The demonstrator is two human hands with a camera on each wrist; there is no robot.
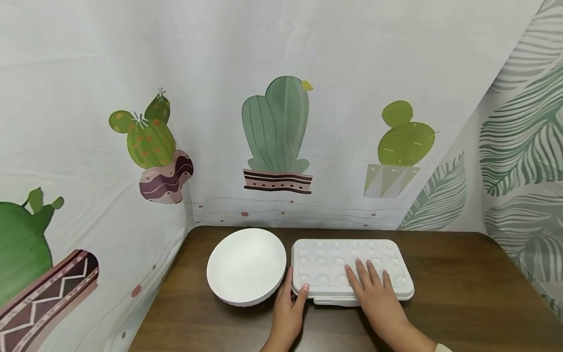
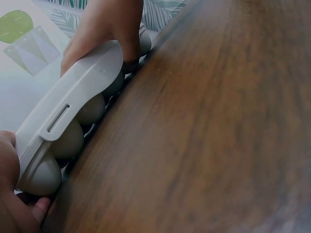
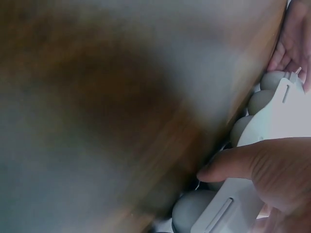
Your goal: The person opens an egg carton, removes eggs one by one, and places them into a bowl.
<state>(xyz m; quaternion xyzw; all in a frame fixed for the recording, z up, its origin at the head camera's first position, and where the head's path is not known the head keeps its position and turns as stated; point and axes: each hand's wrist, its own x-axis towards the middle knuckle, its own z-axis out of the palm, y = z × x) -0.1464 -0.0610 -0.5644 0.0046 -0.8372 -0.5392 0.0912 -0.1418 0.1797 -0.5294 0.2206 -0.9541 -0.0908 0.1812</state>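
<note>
A white egg box (image 1: 347, 249) with rows of small domes on its lid lies on the table. In the left wrist view, several rounded, egg-like shapes (image 2: 70, 141) bulge below the lid's slotted front clip (image 2: 58, 119). My left hand (image 1: 288, 313) holds the front left corner, index finger along the left side and thumb at the front. On the lid's right half rests my right hand (image 1: 380, 300), its fingers straight and spread. Seen from the right wrist, its thumb (image 3: 226, 165) hangs over the front edge, against the rounded shapes.
A round white bowl (image 1: 246, 266) stands just left of the egg box, close to my left hand. The brown wooden table (image 1: 462, 288) backs onto a cloth (image 1: 343, 146) printed with cacti. More patterned cloth hangs at both sides.
</note>
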